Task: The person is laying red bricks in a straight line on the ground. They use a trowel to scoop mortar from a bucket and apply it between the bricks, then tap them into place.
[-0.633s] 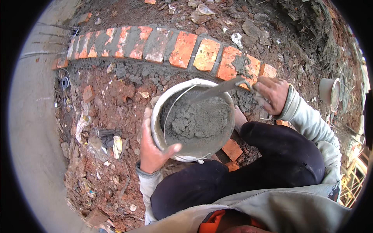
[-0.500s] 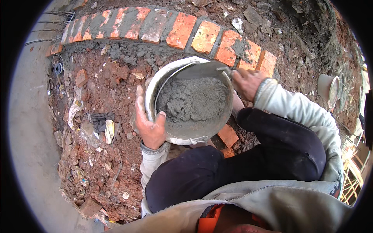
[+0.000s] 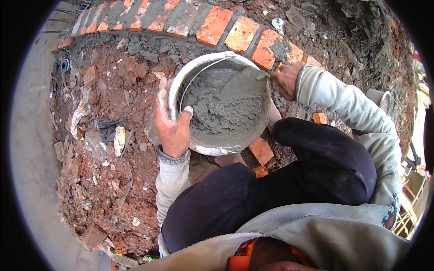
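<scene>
A round pale bucket point(image 3: 197, 144) with a wire handle holds grey wet mortar point(image 3: 226, 115) between my bent legs. My left hand point(image 3: 172, 126) grips the bucket's left side, thumb over the rim. My right hand point(image 3: 286, 80), just beyond the bucket's upper right rim, is closed on the handle of a trowel point(image 3: 239, 83), whose blade lies in the mortar. A curved row of red bricks point(image 3: 212, 26) with grey joints runs behind the bucket. Loose bricks point(image 3: 260, 151) lie below it near my feet.
Rubble soil point(image 3: 104, 180) with scraps of plastic surrounds me. A concrete surface point(image 3: 31, 140) borders the left, with metal rods point(image 3: 61, 20) at upper left. A small pipe ring point(image 3: 65, 65) lies near it. A second container point(image 3: 376, 97) stands at right, partly behind my sleeve.
The trowel has dropped from above the rim into the mortar, my right hand moving down and left with it. The bucket, my left hand and the brick row appear higher in the picture.
</scene>
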`<state>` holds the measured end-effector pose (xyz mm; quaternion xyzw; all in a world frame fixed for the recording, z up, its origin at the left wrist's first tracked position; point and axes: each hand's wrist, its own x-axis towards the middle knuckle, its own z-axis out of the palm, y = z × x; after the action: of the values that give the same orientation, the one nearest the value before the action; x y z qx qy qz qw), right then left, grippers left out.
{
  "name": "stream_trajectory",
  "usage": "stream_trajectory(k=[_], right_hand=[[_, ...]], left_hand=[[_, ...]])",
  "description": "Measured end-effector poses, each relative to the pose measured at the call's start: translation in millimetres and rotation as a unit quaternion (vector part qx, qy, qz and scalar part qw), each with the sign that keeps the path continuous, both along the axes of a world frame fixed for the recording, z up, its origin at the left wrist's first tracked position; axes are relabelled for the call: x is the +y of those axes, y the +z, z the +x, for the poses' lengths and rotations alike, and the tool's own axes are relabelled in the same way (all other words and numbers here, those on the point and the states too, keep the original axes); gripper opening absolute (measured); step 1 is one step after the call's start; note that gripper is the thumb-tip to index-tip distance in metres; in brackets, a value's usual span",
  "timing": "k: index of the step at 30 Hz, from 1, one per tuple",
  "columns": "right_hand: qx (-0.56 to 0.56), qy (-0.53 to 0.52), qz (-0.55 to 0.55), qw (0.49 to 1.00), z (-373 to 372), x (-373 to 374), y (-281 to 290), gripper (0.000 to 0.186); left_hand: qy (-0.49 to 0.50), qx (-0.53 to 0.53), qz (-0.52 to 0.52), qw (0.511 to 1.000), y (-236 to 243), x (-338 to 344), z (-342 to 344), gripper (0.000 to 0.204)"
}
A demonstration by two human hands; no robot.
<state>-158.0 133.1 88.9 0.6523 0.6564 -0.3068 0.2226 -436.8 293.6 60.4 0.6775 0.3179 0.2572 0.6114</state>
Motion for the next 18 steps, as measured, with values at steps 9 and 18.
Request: stream_trajectory(k=[9, 18], right_hand=[[0.155, -0.033, 0.059, 0.986, -23.6, -47.3, -47.4, 0.032], [0.519, -0.197, -0.105, 0.825, -9.0, -33.6, -22.4, 0.019]], left_hand=[[0.05, -0.063, -0.057, 0.995, -13.8, 2.4, 7.8, 0.069], [-0.008, -0.019, 0.002, 1.0, -3.9, 21.9, 9.1, 0.047]])
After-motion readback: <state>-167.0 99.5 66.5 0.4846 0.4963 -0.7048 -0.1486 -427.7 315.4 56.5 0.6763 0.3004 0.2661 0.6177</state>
